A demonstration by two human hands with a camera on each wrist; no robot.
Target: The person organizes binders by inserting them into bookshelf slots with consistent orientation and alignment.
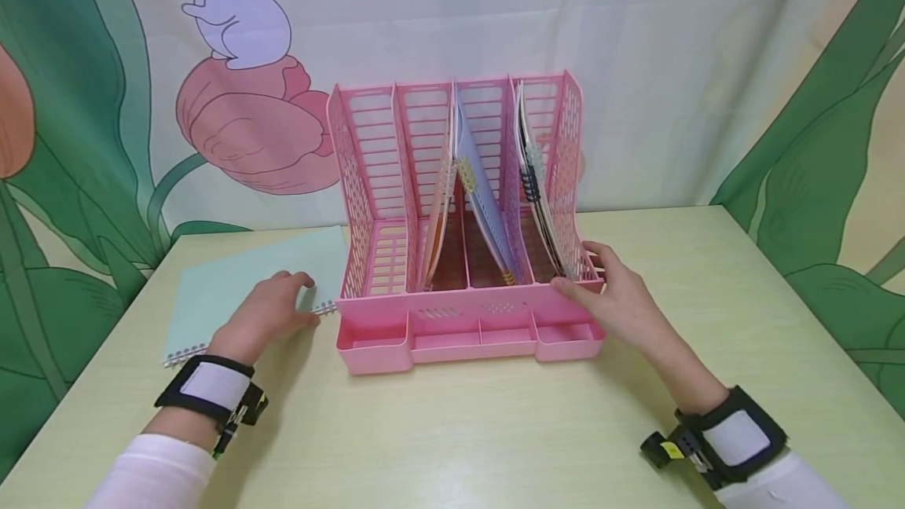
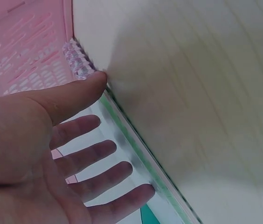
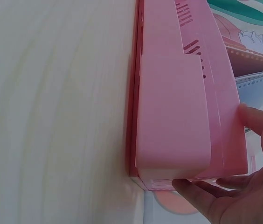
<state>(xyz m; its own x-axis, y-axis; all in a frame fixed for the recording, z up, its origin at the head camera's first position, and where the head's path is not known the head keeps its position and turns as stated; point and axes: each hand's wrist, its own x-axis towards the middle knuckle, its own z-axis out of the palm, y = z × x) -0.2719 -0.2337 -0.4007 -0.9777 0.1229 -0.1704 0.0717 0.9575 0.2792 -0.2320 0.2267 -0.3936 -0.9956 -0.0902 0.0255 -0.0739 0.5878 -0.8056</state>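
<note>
A pink plastic desk organizer (image 1: 452, 303) stands upright mid-table, with tall slotted dividers and small trays along its front. My right hand (image 1: 622, 301) grips its front right corner. The thumb lies on the upper front edge and the fingers bend behind the side wall (image 3: 192, 172). To the organizer's left lies a pale green spiral notebook (image 1: 226, 277), rings facing me. My left hand (image 1: 265, 316) hovers over the notebook's ring edge, fingers spread and loosely extended. In the left wrist view, the thumb is right at the clear rings (image 2: 78, 60).
Inside the organizer, a blue spiral notebook (image 1: 488, 195) leans in one slot, beside an orange-brown one (image 1: 436, 218). A notebook with black rings (image 1: 539, 195) tilts in the rightmost slot. Behind the wooden table (image 1: 481, 438) hangs a printed curtain (image 1: 650, 61).
</note>
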